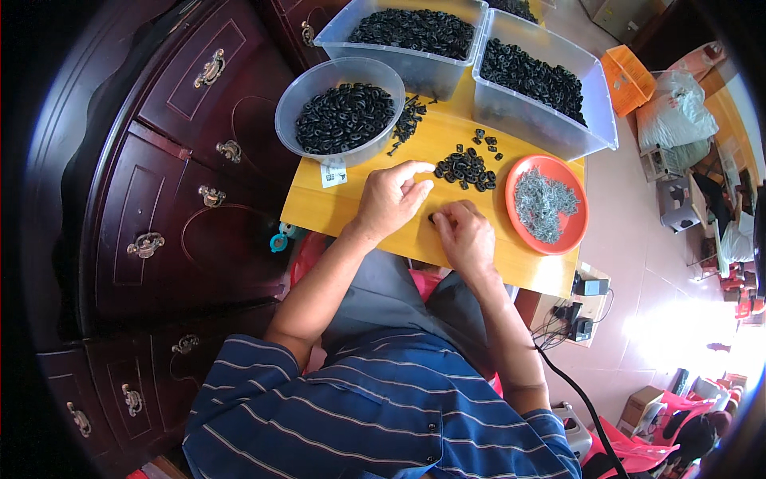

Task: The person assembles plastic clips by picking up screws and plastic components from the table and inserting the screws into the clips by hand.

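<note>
My left hand point(392, 197) hovers over the yellow table, beside a loose pile of small black oval parts point(467, 168). Its thumb and forefinger are apart, and I see nothing between them. Closer to me, my right hand point(466, 233) is closed, with the fingers bent over. A small black part point(432, 218) shows at its fingertips; most of it is hidden. To the right of the pile stands an orange-red plate point(511, 209) heaped with thin silvery metal pieces point(544, 203). Several black screw-like pieces point(408, 120) lie beyond my left hand.
A round clear tub point(287, 132) of black parts stands at the table's left. Two clear bins point(407, 73) point(542, 128) of similar parts fill the far side. Dark wooden drawers point(171, 160) border the left. Power adapters point(586, 303) with cables lie below the table's right edge.
</note>
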Demonstrator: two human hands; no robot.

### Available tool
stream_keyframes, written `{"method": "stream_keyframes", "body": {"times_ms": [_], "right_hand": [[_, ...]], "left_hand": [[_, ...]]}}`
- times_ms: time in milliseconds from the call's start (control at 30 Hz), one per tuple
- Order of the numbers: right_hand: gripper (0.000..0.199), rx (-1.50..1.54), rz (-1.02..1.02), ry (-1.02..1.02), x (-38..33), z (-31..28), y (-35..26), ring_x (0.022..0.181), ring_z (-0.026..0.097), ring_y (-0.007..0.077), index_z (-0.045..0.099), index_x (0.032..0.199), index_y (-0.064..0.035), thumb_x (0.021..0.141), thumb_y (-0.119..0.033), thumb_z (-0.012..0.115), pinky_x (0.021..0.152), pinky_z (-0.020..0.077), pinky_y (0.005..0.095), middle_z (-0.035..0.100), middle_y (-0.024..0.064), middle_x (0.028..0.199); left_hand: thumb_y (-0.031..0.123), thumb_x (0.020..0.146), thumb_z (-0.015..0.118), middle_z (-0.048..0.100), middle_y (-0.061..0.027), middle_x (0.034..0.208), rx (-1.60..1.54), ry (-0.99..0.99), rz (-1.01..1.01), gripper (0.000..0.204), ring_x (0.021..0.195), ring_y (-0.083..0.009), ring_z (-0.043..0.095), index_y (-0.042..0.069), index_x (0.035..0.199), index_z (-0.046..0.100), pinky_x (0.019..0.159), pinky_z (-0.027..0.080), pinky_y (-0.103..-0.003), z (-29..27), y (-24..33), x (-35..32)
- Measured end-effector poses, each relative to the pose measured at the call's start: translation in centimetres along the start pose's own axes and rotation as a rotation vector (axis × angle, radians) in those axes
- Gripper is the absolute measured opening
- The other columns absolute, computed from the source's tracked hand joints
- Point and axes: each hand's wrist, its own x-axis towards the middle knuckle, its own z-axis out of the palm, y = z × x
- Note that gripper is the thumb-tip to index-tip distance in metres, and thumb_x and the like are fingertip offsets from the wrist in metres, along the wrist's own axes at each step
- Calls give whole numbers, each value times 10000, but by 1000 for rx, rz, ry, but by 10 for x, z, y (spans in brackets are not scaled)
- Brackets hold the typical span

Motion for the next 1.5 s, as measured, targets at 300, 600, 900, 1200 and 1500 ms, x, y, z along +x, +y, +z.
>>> {"method": "stream_keyframes", "body": {"times_ms": [300, 600, 900, 1200, 1500], "right_hand": [[116, -90, -25, 208, 35, -7, 25, 802, 717, 309, 723, 995, -107, 911, -187, 731, 707, 577, 429, 702, 102, 908], [131, -279, -22, 204, 43, 0, 23, 836, 714, 346, 735, 966, -140, 911, -258, 721, 710, 576, 470, 698, 102, 964], [116, -329, -19, 190, 36, -4, 21, 832, 712, 350, 735, 947, -138, 913, -248, 718, 699, 575, 473, 691, 100, 961], [119, -409, -5, 198, 33, 0, 27, 829, 706, 354, 706, 945, -109, 950, -222, 670, 697, 574, 490, 677, 121, 962], [175, 195, 53, 61, 14, -9, 33, 668, 669, 173, 657, 1000, -25, 1045, -189, 618, 611, 528, 331, 694, 81, 795]], "left_hand": [[53, 1009, 502, 659, -59, 796, -439, -104, -155, 270, 674, -90, 594, -5, 1193, 690, 610, 480, -265, 2, -18, 0], [24, 1051, 469, 722, -107, 1092, -831, -133, -387, 277, 946, -173, 720, -19, 1254, 652, 835, 595, -300, 7, -18, -2], [103, 1068, 557, 730, -131, 1165, -934, -106, -469, 309, 983, -172, 719, -21, 1345, 613, 853, 581, -298, 4, -16, 0], [37, 1026, 536, 731, -110, 1133, -954, -224, -517, 349, 940, -154, 712, 21, 1372, 576, 816, 575, -299, 4, -13, -1], [-64, 920, 430, 691, -130, 1138, -726, -213, -381, 533, 728, -120, 691, 34, 1435, 525, 662, 576, -251, 10, 3, -5]]}}
